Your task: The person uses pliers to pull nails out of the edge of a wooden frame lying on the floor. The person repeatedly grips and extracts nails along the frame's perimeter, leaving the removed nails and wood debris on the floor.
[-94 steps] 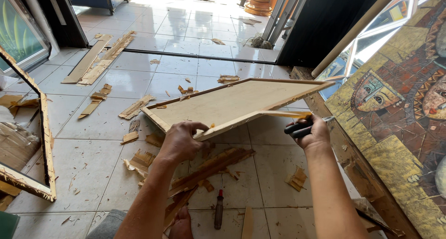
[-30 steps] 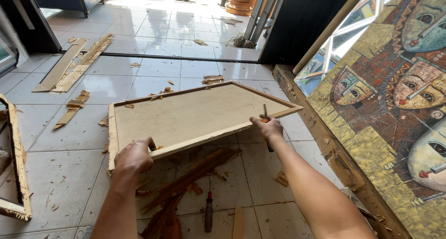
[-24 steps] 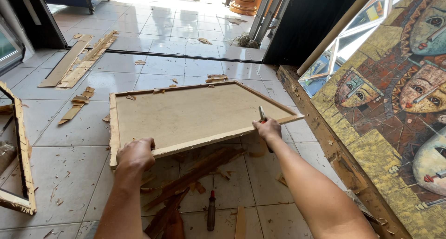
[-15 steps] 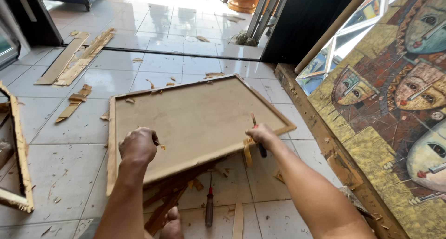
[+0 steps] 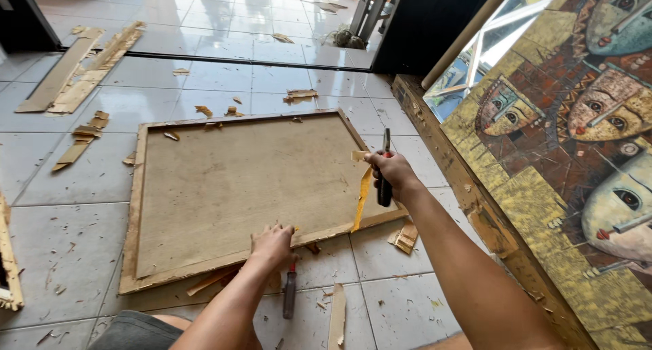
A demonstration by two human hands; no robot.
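A large wooden frame (image 5: 139, 207) backed with a tan board lies flat on the tiled floor. My left hand (image 5: 273, 244) grips the middle of its near rail, fingers curled over the edge. My right hand (image 5: 391, 171) hovers above the frame's right rail, closed around a black-handled tool (image 5: 385, 185) that points away from me. The same hand pinches the top of a yellow strip (image 5: 362, 199), which hangs down to the frame's near right corner. A red and black screwdriver (image 5: 290, 294) lies on the floor just below my left hand.
A big painting of faces (image 5: 577, 132) leans along the right. Splintered wood scraps (image 5: 405, 236) and long slats (image 5: 81, 68) litter the tiles. Another frame's edge (image 5: 8, 268) shows at the far left. A dark doorway (image 5: 435, 24) stands at the back.
The frame, held tilted off the floor earlier, now lies flat. My left hand slid to the near rail. My right hand has lifted a yellow strip off the right edge.
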